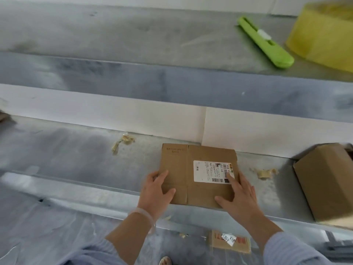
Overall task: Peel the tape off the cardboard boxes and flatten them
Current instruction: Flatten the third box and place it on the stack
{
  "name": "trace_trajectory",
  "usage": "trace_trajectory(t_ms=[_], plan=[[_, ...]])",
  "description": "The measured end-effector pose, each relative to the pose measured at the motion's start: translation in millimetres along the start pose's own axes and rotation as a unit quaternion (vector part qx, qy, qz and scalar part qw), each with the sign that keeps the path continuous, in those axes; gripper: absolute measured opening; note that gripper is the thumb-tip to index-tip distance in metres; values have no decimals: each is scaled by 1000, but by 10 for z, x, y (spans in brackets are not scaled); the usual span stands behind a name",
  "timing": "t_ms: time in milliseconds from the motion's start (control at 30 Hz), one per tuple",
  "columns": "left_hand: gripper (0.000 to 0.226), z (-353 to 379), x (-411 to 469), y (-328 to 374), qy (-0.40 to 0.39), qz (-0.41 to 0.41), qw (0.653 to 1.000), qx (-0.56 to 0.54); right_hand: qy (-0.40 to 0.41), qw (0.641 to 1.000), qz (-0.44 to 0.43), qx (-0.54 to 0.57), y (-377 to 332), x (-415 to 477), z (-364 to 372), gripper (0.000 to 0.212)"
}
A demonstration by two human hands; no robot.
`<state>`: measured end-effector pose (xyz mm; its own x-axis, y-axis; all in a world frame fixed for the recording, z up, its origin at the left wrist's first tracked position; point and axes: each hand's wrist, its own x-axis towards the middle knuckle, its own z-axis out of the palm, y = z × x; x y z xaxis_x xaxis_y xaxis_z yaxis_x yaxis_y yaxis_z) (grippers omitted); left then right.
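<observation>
Cardboard box (198,174), already flattened, is lying on the lower metal ledge (76,155), its far edge just beside the white wall strip (133,115) behind it. A white shipping label (211,171) is sitting on its right half. Both hands are pressing down on it with fingers spread and mostly straight, gripping nothing. The left hand (155,190) is resting over the box's left edge, with its thumb lying across the near part of the panel. The right hand (239,196) is covering the near right corner, its forefinger reaching onto the label. A pale bracelet (145,217) is circling the left wrist.

Crumpled tape scraps are lying on the ledge to either side, one scrap (124,141) to the left near the wall strip and another scrap (265,173) just to the right of the box. Farther right, a second box (324,180) is still standing in its full shape, tilted. Below the ledge, a small cardboard piece (229,241) with a handwritten sticker is lying on the plastic-covered floor. On the upper ledge, well apart from the hands, a green cutter (265,42) is lying beside a yellow object (324,35) that is too blurred to identify.
</observation>
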<state>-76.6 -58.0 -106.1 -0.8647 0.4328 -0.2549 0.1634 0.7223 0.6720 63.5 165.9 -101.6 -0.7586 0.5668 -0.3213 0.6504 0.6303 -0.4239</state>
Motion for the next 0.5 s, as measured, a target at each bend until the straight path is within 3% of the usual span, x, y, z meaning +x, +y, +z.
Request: trace_trajectory(t_ms=[100,500], plan=[[59,3,-58,53,-6,-32,996,-85,4,999,13,39,30,-3,-70,86],[54,-92,-492,-338,56,-63,989,-121,10,996,-5,93,-88,-286,203,83]])
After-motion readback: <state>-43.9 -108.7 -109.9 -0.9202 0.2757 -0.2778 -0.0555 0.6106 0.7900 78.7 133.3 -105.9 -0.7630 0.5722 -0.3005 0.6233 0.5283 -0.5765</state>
